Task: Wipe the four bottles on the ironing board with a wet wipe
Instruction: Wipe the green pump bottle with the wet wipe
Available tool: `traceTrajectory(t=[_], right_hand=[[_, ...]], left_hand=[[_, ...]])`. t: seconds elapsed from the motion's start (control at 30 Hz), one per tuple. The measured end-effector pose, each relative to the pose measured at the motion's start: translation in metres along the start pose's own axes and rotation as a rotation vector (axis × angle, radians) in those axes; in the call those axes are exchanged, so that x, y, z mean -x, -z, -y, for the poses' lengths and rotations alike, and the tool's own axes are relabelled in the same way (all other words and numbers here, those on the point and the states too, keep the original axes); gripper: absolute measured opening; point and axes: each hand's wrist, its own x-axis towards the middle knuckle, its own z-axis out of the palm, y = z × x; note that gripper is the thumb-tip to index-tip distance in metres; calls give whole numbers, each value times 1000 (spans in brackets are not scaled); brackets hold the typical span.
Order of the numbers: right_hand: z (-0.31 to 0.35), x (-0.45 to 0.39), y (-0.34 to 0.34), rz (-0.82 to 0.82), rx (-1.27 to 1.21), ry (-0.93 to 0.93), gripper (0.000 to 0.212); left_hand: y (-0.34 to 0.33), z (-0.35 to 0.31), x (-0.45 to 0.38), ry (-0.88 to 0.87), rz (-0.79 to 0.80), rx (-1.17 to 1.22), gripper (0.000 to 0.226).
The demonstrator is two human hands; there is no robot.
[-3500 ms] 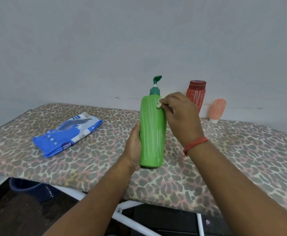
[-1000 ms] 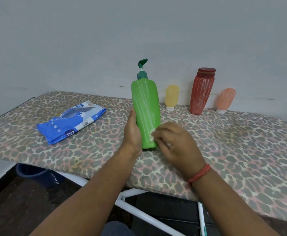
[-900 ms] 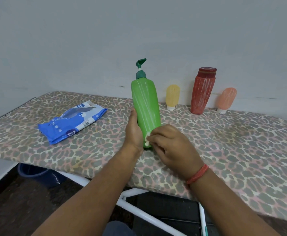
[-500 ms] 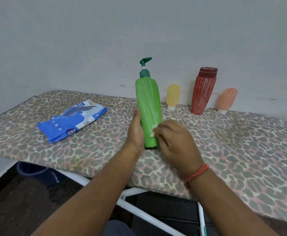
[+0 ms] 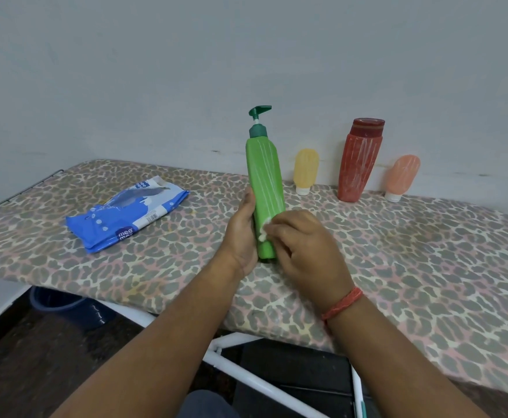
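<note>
My right hand [image 5: 304,248] bunches a small white wet wipe [image 5: 263,229] in its curled fingers and presses it against the lower front of the green pump bottle [image 5: 265,188], just right of the frame's centre. My left hand [image 5: 242,233] wraps around the bottle's lower left side and steadies it; how its fingers lie behind the bottle I cannot see. The bottle stands on its base on the ironing board [image 5: 427,267], leaning slightly to the left at the top, with pale streaks running down its body.

Behind it, along the wall in the upper right of the frame, the other three wait: a small yellow bottle [image 5: 306,170] resting on its cap, a tall red bottle [image 5: 360,159], and a small peach bottle [image 5: 402,176], also cap down. Streaks show on the red and peach ones. The blue wipes pack [image 5: 126,214] lies flat to the left of centre.

I judge this to be the first bottle in hand, with the wiping near its base. Next I would need to turn it with my left hand to reach the hidden back, then set it aside and bring the yellow one forward.
</note>
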Motion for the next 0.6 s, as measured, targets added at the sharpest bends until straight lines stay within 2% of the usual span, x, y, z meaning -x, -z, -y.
traceTrajectory(t=[0.07,0.17,0.3,0.4,0.53,0.6], right_hand=[[0,2,-1,20,18,45,11],[-3,0,3,-45,-1,-92,12],[1,4,0,32,21,31,13],[-3,2,4,-35,-6,-113,12],[3,6,0,77,34,103,14],[-4,3,2,-4,42,-25,14]], left_hand=[[0,1,1,7,0,-14,60],[0,2,1,-8,3,-23,61],[2,2,0,19,-20,-9,64],[2,3,0,0,-41,-15,64],[2,1,3,11,-29,13,65],[-1,2,4,12,-6,6,65]])
